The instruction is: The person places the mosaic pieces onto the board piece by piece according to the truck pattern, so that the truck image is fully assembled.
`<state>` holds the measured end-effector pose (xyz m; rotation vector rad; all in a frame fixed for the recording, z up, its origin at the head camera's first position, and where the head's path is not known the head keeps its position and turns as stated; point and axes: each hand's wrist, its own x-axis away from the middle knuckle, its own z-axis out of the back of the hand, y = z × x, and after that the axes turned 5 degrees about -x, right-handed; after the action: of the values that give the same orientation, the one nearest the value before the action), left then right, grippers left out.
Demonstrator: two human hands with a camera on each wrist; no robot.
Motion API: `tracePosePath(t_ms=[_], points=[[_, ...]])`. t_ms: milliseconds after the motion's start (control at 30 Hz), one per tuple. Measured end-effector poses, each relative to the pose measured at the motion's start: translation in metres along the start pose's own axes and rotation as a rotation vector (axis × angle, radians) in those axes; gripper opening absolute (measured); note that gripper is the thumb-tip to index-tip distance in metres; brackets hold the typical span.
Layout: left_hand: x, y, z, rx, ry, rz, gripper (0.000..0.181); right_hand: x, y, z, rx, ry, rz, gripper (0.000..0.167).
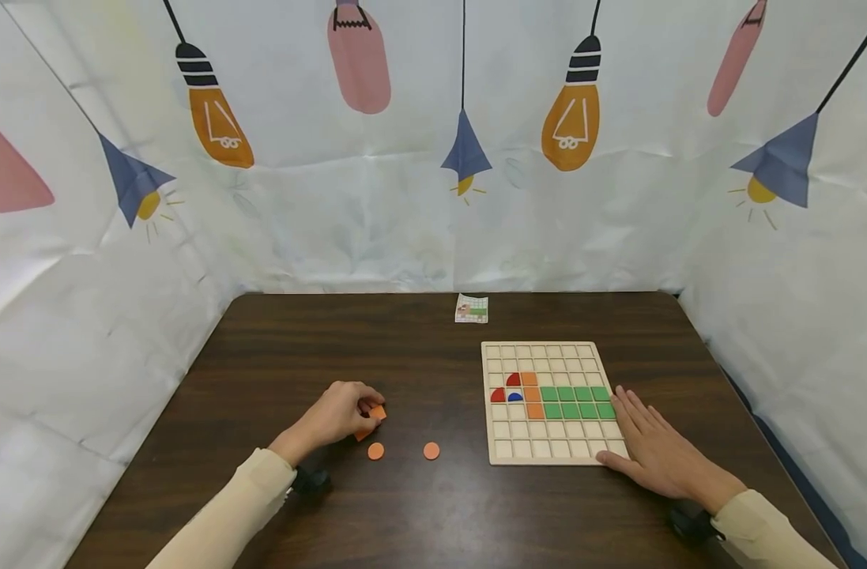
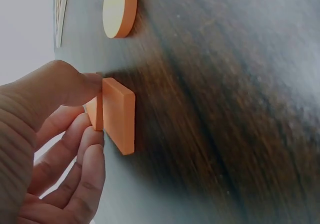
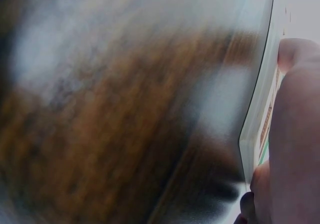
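Observation:
In the head view my left hand (image 1: 341, 415) pinches an orange square tile (image 1: 378, 412) between thumb and fingers. Right beside it is a second orange square tile (image 2: 119, 116), seen closer in the left wrist view. Two orange discs, the left one (image 1: 375, 451) and the right one (image 1: 431, 450), lie on the table nearby. My right hand (image 1: 661, 450) rests with straight fingers along the right edge of a pale gridded board (image 1: 540, 450). On that board sit green squares (image 1: 575, 403), orange squares (image 1: 532, 395), two red quarter-round pieces (image 1: 498, 395) and a blue half-round (image 1: 514, 397).
A small printed card (image 1: 472, 309) lies at the far edge of the dark wooden table (image 1: 333, 332). White cloth (image 1: 405, 221) printed with lamps and bulbs hangs behind the table and on both sides.

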<state>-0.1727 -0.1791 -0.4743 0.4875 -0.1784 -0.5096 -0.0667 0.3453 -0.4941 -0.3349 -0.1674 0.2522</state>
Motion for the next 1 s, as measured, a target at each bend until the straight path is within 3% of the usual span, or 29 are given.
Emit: tracePosePath(t_ms=[267, 733, 1000], points=[[-0.004, 0.005, -0.004, -0.033, -0.005, 0.004, 0.028, 0.001, 0.000, 0.000, -0.013, 0.004, 0.001, 0.103], [-0.017, 0.017, -0.003, -0.029, -0.004, -0.083, 0.028, 0.001, 0.002, -0.001, -0.017, 0.010, 0.005, 0.102], [-0.028, 0.032, -0.004, -0.032, -0.005, -0.132, 0.028, 0.001, 0.000, -0.001, 0.003, 0.031, 0.024, 0.101]])
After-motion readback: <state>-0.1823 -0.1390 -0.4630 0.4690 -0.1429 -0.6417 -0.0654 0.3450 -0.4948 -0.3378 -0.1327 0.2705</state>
